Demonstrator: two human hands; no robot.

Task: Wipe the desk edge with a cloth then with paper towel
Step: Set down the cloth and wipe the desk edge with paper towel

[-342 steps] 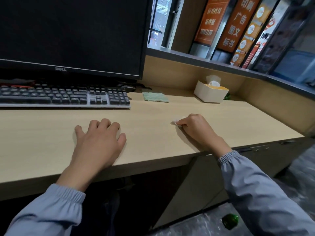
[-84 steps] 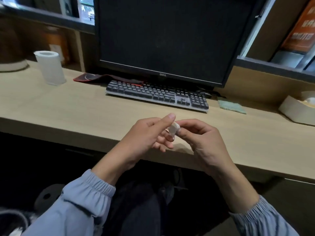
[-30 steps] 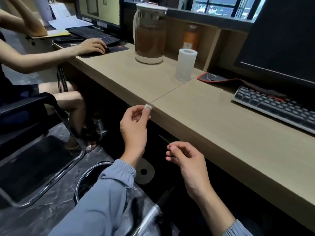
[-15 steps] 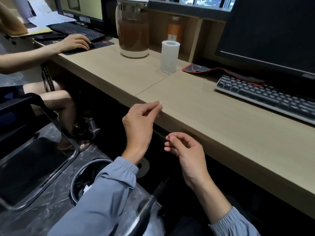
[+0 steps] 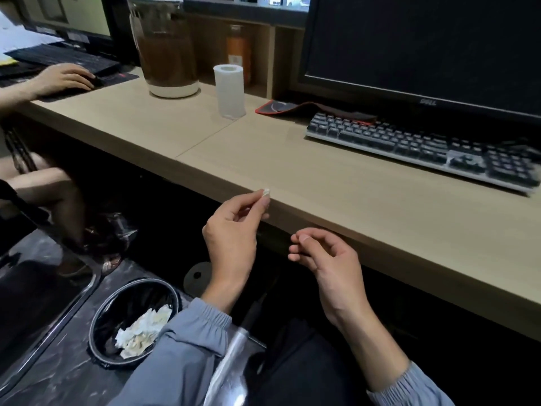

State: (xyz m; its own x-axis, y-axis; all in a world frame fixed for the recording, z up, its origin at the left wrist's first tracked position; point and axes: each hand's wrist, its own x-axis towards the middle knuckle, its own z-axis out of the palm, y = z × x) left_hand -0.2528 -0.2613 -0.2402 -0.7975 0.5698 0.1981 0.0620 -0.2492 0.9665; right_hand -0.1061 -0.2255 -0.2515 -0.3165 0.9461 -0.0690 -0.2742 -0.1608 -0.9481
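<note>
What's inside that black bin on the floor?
Crumpled white paper lies inside the black bin, piled toward its near side. The bin's bottom under the paper cannot be seen, and the grey sleeve covers its near right rim.

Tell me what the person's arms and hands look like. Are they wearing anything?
The left hand and the right hand are bare, with no gloves, and I can see no rings or watch. The arms are covered by long blue-grey sleeves: the left sleeve and the right sleeve are loose and end in gathered, stretchy cuffs at the wrists.
</note>
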